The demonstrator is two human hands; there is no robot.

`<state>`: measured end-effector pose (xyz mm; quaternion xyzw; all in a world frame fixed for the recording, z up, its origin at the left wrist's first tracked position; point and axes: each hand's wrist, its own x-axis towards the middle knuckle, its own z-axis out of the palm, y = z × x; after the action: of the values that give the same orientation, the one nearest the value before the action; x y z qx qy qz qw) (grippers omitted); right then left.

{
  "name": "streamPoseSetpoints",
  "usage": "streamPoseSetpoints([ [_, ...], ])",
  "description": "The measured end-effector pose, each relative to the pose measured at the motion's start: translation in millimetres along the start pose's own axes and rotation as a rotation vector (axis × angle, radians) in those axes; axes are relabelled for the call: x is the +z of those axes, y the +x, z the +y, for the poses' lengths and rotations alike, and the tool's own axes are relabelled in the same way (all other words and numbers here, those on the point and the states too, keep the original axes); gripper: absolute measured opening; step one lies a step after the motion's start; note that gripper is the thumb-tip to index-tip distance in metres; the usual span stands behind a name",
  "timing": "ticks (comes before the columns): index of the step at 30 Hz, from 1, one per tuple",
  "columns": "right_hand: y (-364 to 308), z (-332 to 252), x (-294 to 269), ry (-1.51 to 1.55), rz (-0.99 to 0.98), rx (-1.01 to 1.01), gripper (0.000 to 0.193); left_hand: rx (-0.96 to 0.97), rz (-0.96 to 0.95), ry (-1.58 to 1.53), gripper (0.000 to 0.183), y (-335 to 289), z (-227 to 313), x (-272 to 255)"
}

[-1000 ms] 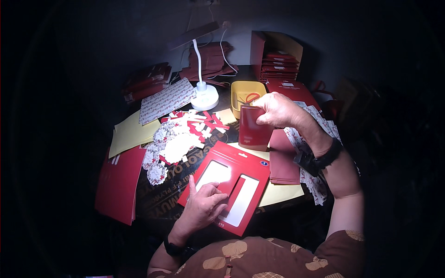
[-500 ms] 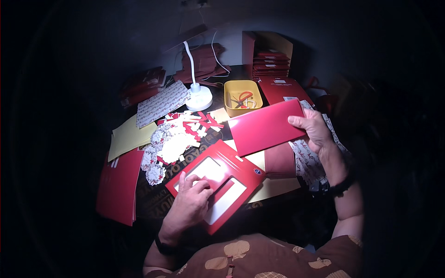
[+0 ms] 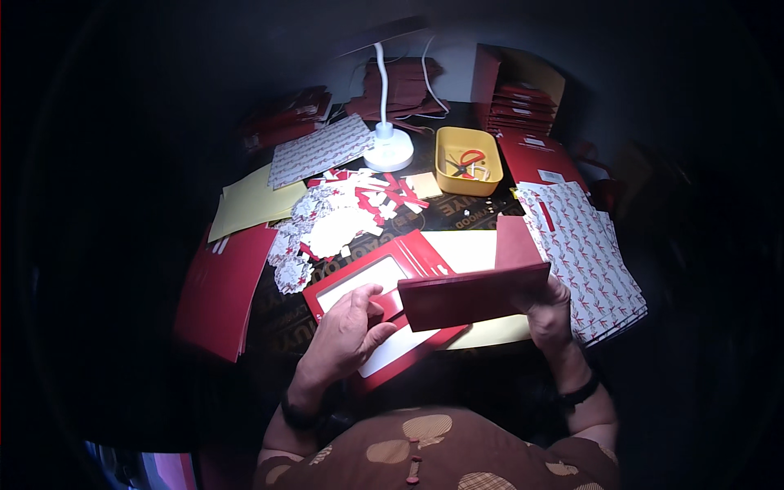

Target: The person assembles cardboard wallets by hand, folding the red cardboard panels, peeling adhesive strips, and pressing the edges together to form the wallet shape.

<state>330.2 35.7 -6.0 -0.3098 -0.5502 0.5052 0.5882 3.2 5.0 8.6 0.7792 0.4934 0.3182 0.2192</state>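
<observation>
While the right hand [image 3: 551, 321] grips a dark red flat panel [image 3: 469, 300] by its right end, the left hand [image 3: 347, 335] sits over the windowed red package [image 3: 418, 257], near side of the dark table [image 3: 445, 214]. Panel is up off the table, seen at a steep angle, long side running left-right; its left end overlaps the package in view. Left hand: fingers loosely curled, thumb apart, nothing visibly gripped. Can't tell if its fingertips press on the package.

Package lies skewed, two pale window areas partly showing, rest hidden by hand and panel. Yellow sheet [image 3: 500, 331] shows beyond the panel's near edge, small red stack [image 3: 513, 237] just behind the panel, patterned sheets [image 3: 584, 253] fanned to the right.

Left of the package: heap of patterned cutouts [image 3: 290, 273] mixed with white and red strips [image 3: 392, 196]; farther left, red folders [image 3: 229, 286] with pale yellow sheets [image 3: 257, 202] overlapping their far end. Far side: white lamp [image 3: 388, 153], yellow bin [image 3: 467, 186] to its right with red-handled scissors [image 3: 474, 157] inside, then stacked red packets [image 3: 523, 114] at far right.
</observation>
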Motion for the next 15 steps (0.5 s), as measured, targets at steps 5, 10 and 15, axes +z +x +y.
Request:
streamPoseSetpoints([
  [5, -13, 21, 6, 0.018, -0.1, -0.011, 0.018, 0.127, 0.007, 0.154, 0.056, -4, -5, 6],
  [10, -11, 24, 8, -0.03, -0.229, 0.048, 0.019, 0.145, 0.051, 0.241, 0.042, -7, -4, 8],
  [15, -3, 11, 14, -0.163, -0.366, 0.022, 0.033, 0.148, 0.042, 0.255, 0.031, -5, -11, 11],
])
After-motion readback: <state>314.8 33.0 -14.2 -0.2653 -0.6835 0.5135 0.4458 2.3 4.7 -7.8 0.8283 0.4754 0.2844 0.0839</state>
